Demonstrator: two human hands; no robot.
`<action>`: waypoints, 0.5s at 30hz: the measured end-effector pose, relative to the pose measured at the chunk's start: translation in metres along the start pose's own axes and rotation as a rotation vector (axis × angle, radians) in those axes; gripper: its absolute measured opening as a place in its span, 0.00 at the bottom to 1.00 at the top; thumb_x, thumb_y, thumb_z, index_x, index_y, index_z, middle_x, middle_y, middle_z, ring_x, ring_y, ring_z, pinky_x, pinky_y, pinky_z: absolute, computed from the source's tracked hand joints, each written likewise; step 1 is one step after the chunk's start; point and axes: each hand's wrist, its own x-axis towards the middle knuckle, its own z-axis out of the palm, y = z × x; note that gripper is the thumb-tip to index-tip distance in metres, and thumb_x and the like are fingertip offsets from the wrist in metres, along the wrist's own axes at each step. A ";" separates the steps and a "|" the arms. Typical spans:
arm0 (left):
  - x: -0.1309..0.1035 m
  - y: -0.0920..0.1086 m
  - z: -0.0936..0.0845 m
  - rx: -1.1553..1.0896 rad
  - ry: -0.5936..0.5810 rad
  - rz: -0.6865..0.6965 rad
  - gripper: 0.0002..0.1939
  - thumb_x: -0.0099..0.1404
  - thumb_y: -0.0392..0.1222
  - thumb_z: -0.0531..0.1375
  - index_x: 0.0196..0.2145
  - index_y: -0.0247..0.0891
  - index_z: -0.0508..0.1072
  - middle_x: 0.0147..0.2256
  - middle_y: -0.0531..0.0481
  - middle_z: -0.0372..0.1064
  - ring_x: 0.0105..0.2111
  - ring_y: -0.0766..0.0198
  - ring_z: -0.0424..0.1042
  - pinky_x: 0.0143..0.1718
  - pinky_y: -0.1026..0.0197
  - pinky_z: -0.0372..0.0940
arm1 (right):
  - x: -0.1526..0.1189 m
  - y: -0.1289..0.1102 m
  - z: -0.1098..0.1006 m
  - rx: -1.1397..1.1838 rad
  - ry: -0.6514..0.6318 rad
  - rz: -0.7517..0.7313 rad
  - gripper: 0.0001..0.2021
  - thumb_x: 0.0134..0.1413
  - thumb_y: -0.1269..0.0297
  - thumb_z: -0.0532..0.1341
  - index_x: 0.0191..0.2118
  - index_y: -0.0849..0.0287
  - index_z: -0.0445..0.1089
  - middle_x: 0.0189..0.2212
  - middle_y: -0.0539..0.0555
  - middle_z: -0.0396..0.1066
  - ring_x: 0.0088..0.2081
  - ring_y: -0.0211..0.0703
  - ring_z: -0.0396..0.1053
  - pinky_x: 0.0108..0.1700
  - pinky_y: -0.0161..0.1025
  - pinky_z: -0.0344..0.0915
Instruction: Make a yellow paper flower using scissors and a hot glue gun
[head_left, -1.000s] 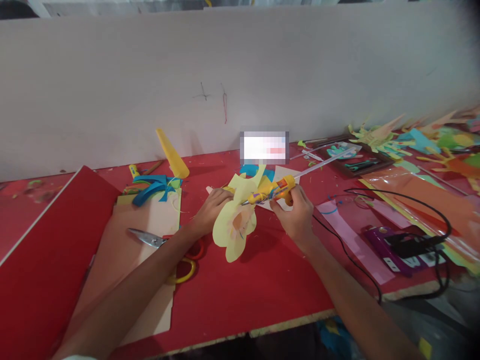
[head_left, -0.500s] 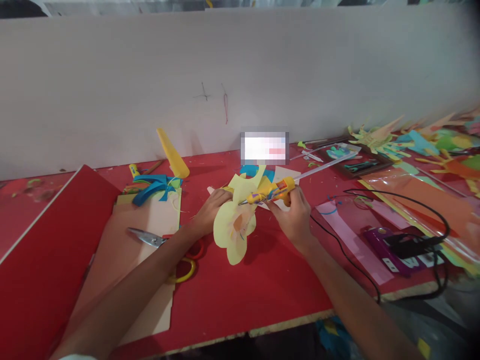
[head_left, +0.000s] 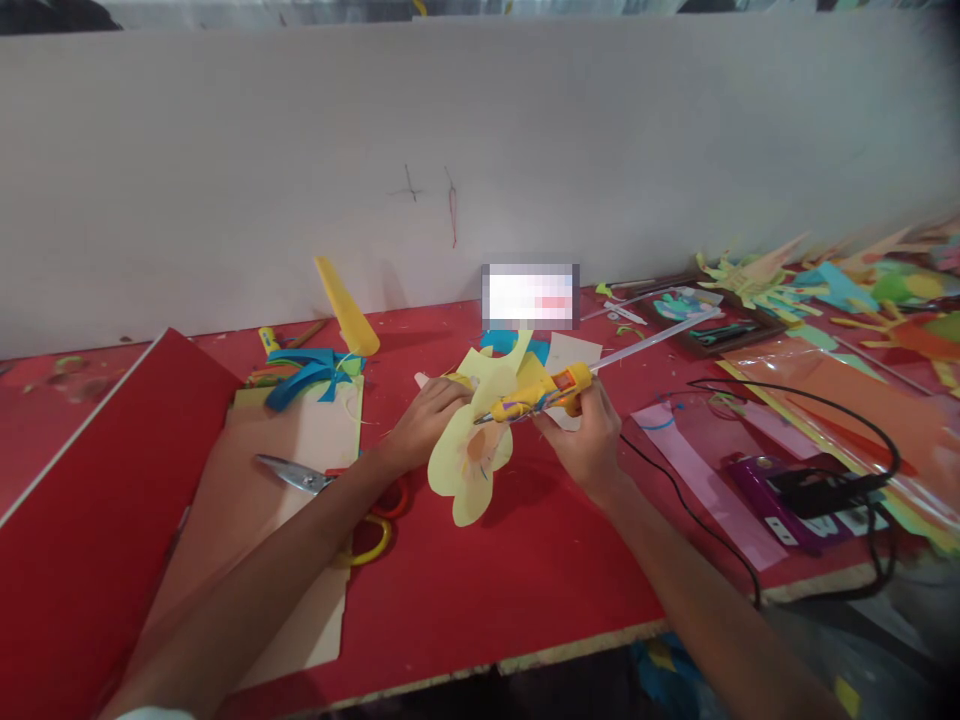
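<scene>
A pale yellow paper flower (head_left: 469,480) with an orange centre is held up over the red table by my left hand (head_left: 427,420), whose fingers are closed at its back edge and partly hidden. My right hand (head_left: 589,440) grips a yellow glue gun (head_left: 544,393) by its handle. A long clear glue stick (head_left: 656,340) sticks out of the gun's rear. The gun's nozzle points left and overlaps the upper part of the flower, near its centre; I cannot tell if it touches. Scissors (head_left: 367,540) with red and yellow handles lie partly beneath my left forearm.
Peach paper sheets (head_left: 300,440) and a red board (head_left: 112,500) lie left. Blue paper strips (head_left: 300,375) and a yellow paper cone (head_left: 346,310) are behind. At right are pink paper (head_left: 705,480), a purple power strip (head_left: 772,510) and a black cable (head_left: 675,475). A white wall (head_left: 300,180) stands behind.
The glue gun's nozzle has shifted slightly down and left, toward the flower's orange centre. My left hand and the flower have barely moved.
</scene>
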 end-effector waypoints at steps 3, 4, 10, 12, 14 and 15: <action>0.001 0.001 0.000 0.000 -0.005 0.011 0.11 0.79 0.44 0.53 0.44 0.38 0.73 0.44 0.41 0.74 0.45 0.54 0.70 0.49 0.50 0.66 | 0.000 0.000 -0.001 0.009 0.001 -0.002 0.15 0.61 0.52 0.68 0.45 0.55 0.67 0.31 0.50 0.65 0.33 0.48 0.68 0.36 0.43 0.70; 0.000 0.001 0.000 -0.005 -0.008 0.005 0.11 0.79 0.45 0.53 0.44 0.38 0.73 0.44 0.42 0.74 0.45 0.54 0.70 0.49 0.49 0.66 | 0.000 0.000 -0.001 0.015 -0.010 -0.005 0.16 0.61 0.52 0.68 0.45 0.55 0.67 0.31 0.51 0.65 0.33 0.48 0.68 0.36 0.43 0.70; 0.000 -0.002 0.001 -0.027 0.018 0.024 0.11 0.78 0.47 0.54 0.45 0.39 0.73 0.44 0.42 0.74 0.45 0.54 0.70 0.49 0.49 0.67 | -0.002 -0.001 -0.001 0.029 -0.025 -0.013 0.15 0.61 0.51 0.67 0.45 0.55 0.68 0.31 0.51 0.65 0.32 0.48 0.68 0.35 0.44 0.70; 0.000 -0.002 0.001 -0.023 0.020 0.034 0.11 0.78 0.46 0.54 0.44 0.39 0.73 0.44 0.42 0.74 0.45 0.54 0.70 0.49 0.50 0.67 | -0.001 -0.001 -0.001 0.040 -0.025 -0.027 0.14 0.61 0.53 0.68 0.44 0.55 0.68 0.31 0.51 0.65 0.32 0.48 0.67 0.34 0.44 0.70; 0.000 -0.001 0.000 -0.021 0.011 0.028 0.10 0.78 0.45 0.54 0.45 0.39 0.73 0.45 0.42 0.74 0.46 0.54 0.70 0.49 0.50 0.66 | -0.001 -0.002 -0.001 0.045 -0.024 -0.046 0.12 0.60 0.56 0.67 0.44 0.55 0.68 0.31 0.51 0.64 0.32 0.47 0.67 0.35 0.43 0.70; 0.000 -0.001 0.000 -0.019 0.003 0.021 0.10 0.78 0.45 0.54 0.45 0.39 0.73 0.45 0.42 0.74 0.46 0.54 0.70 0.49 0.50 0.66 | 0.000 -0.002 -0.002 0.041 -0.026 -0.051 0.12 0.60 0.57 0.67 0.44 0.55 0.68 0.31 0.51 0.64 0.32 0.47 0.67 0.35 0.43 0.70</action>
